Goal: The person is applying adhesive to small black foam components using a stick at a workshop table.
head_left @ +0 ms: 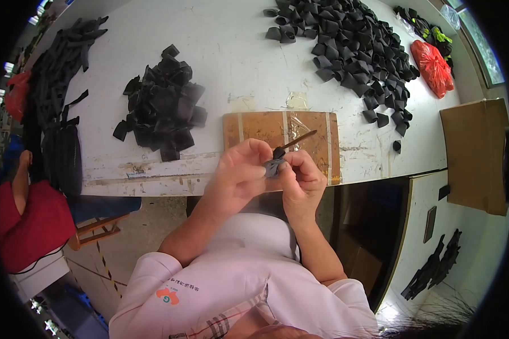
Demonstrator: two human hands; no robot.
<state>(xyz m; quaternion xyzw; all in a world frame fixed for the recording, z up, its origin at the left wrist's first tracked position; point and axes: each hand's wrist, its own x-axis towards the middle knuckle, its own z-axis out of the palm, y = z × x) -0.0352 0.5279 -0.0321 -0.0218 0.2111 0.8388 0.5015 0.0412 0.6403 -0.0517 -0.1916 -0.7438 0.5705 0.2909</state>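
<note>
Both my hands meet over the front edge of the table, pinching a small piece of dark grey cloth (275, 166) between them. My left hand (240, 172) grips its left side with thumb and fingers. My right hand (303, 182) has its fingers curled closed on the right side. A thin dark brown stick (301, 139) with a black end slants up and right just beyond the cloth; whether a hand touches it I cannot tell. Under and behind the hands lies a brown board (257, 125) with strips of tape across it.
A heap of flat black fabric pieces (167, 104) lies left on the white table (226, 45). Many black fabric loops (350, 48) spread at far right, near a red plastic bag (432, 66). A cardboard box (474, 155) stands right. Long black strips (62, 68) and another person's arm (21, 181) are left.
</note>
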